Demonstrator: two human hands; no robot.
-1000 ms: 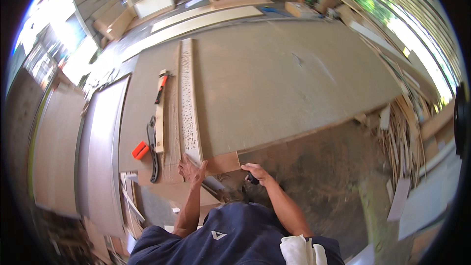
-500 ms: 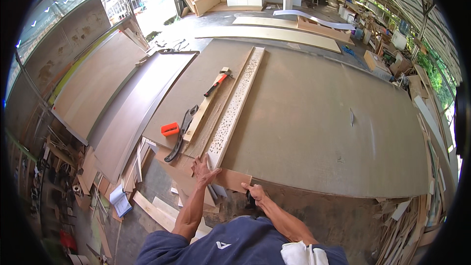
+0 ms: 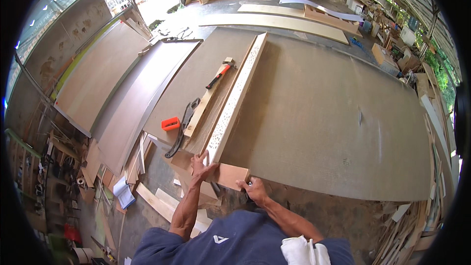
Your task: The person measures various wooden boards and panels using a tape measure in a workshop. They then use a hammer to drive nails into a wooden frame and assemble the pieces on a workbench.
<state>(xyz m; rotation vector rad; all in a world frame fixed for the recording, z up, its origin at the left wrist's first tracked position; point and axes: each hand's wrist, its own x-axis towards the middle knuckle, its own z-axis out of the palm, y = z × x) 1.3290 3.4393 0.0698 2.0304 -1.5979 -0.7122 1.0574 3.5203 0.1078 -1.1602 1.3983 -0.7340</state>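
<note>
A long narrow board (image 3: 230, 103) with a speckled white face lies lengthwise on a large grey-brown panel (image 3: 314, 118). My left hand (image 3: 200, 168) is closed around its near end. A short brown board (image 3: 231, 175) runs crosswise from that end; whether the two are joined I cannot tell. My right hand (image 3: 255, 189) grips the short board's right end, thumb on top, with its other fingers partly hidden beneath. Left of the long board, a hammer (image 3: 219, 76) with an orange and black handle rests on a wooden strip (image 3: 200, 114).
A black curved tool (image 3: 184, 130) and an orange box (image 3: 170, 124) lie toward the panel's left edge. Large sheets (image 3: 142, 93) lean or lie farther left. Long planks (image 3: 274, 27) are on the floor beyond. Wood offcuts (image 3: 405, 230) pile up at the lower right.
The long board has tipped up, and a wider shadow falls along its right side. Both hands stay on the boards, the left fingers more curled now. The view has shifted slightly.
</note>
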